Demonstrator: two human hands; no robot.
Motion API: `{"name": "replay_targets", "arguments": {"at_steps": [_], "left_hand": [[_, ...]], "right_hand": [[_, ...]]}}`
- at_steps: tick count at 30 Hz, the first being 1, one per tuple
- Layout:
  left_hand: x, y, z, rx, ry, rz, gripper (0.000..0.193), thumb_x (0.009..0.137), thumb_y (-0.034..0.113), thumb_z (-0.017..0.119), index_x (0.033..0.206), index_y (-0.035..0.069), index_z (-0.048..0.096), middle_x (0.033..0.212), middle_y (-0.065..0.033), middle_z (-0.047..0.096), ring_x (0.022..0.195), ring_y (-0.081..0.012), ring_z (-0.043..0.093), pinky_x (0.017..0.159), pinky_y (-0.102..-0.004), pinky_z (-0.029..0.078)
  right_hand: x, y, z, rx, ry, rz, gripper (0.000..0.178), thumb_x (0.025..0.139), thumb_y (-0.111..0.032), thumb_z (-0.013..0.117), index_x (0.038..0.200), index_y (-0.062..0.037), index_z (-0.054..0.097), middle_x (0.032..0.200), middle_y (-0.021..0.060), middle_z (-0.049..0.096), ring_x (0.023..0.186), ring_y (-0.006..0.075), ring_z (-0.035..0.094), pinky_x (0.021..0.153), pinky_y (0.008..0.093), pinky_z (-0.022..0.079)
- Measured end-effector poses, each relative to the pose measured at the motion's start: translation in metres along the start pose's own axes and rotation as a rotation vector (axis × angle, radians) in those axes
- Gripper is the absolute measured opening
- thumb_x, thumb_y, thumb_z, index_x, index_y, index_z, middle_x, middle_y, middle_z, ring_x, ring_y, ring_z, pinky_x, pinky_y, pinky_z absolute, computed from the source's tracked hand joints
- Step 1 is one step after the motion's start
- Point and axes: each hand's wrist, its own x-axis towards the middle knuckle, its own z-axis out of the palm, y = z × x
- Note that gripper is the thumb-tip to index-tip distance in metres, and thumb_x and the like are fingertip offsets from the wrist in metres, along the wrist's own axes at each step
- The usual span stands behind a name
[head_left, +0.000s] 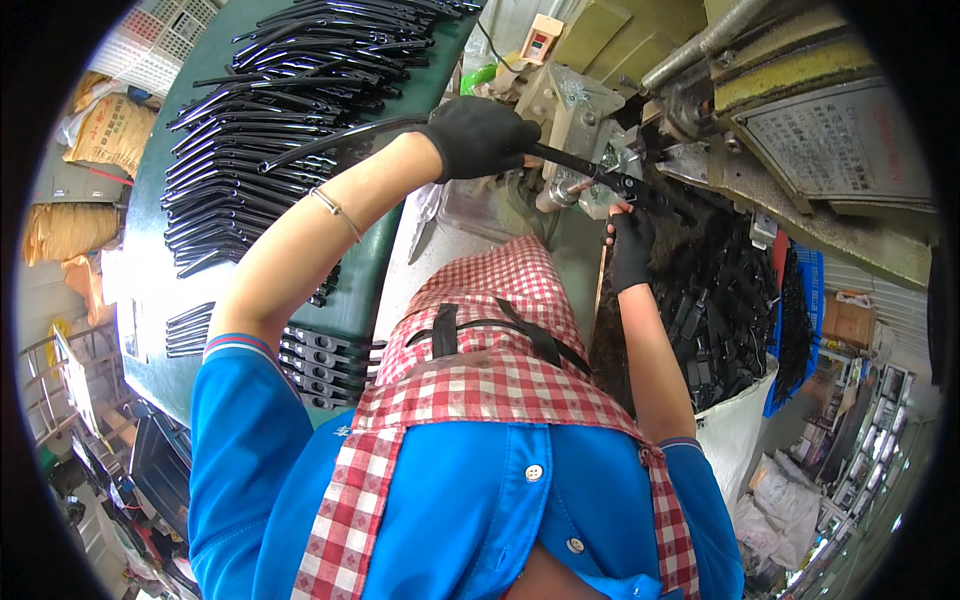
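Jutting from left grip (480, 138) clamped round it | black rod (570, 162) | right grip (631, 246): closure unclear

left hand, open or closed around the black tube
Closed: the left hand wraps around the black tube, which shows on both sides of the fist.

A blue short-sleeved shirt (455, 490) with white buttons (534, 472) is partly covered by a red-and-white checked apron (480, 393); black gloves (475, 138) and a silvery bangle (335, 214) are worn.
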Motion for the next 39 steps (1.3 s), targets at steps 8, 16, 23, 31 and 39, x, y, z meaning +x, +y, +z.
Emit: {"name": "replay_targets", "arguments": {"at_steps": [8, 16, 23, 31, 39], "left_hand": [[-0.004, -0.002, -0.004, -0.071, -0.008, -0.030, 0.034, 0.087, 0.043, 0.060, 0.107, 0.016, 0.059, 0.079, -0.0127, 0.064, 0.077, -0.0346, 0.064, 0.066, -0.0465, 0.049], [-0.007, 0.021, -0.014, -0.191, 0.124, 0.079, 0.026, 0.089, 0.023, 0.057, 0.114, 0.021, 0.058, 0.082, -0.0128, 0.065, 0.076, -0.0351, 0.064, 0.066, -0.0440, 0.050], [-0.147, -0.003, -0.014, -0.136, -0.191, -0.175, 0.016, 0.089, 0.021, 0.057, 0.101, 0.015, 0.065, 0.080, -0.0120, 0.065, 0.068, -0.0319, 0.064, 0.061, -0.0419, 0.050], [-0.348, -0.040, 0.044, 0.092, -0.455, -0.749, 0.027, 0.075, 0.007, 0.057, 0.093, 0.020, 0.072, 0.098, -0.0063, 0.068, 0.097, -0.0250, 0.064, 0.091, -0.0418, 0.044], [-0.387, -0.009, 0.102, -0.026, 0.194, -1.192, 0.028, 0.089, 0.028, 0.056, 0.111, 0.012, 0.064, 0.118, -0.0074, 0.062, 0.105, -0.0317, 0.060, 0.088, -0.0404, 0.049]], "right_hand": [[0.085, 0.062, -0.028, -0.958, 0.111, -0.521, 0.037, 0.086, -0.038, 0.065, 0.107, -0.0085, 0.062, 0.087, 0.0103, 0.067, 0.081, 0.0250, 0.065, 0.068, 0.0365, 0.051], [0.104, 0.028, 0.004, -1.471, -0.141, -0.425, 0.024, 0.080, -0.027, 0.060, 0.099, -0.0158, 0.069, 0.100, 0.0166, 0.067, 0.091, 0.0348, 0.064, 0.080, 0.0458, 0.051], [0.093, 0.019, 0.015, -1.369, -0.122, -0.270, 0.030, 0.085, -0.034, 0.054, 0.097, -0.0107, 0.068, 0.100, 0.0174, 0.067, 0.094, 0.0370, 0.063, 0.079, 0.0466, 0.050], [0.128, 0.036, -0.034, -0.465, -0.292, -0.246, 0.024, 0.084, -0.029, 0.061, 0.086, -0.0056, 0.065, 0.083, 0.0069, 0.064, 0.076, 0.0206, 0.060, 0.068, 0.0341, 0.048], [0.027, -0.097, 0.010, 0.420, -0.493, 0.098, 0.009, 0.089, -0.008, 0.061, 0.097, -0.0044, 0.058, 0.080, 0.0035, 0.055, 0.077, 0.0170, 0.056, 0.074, 0.0325, 0.048]]}}
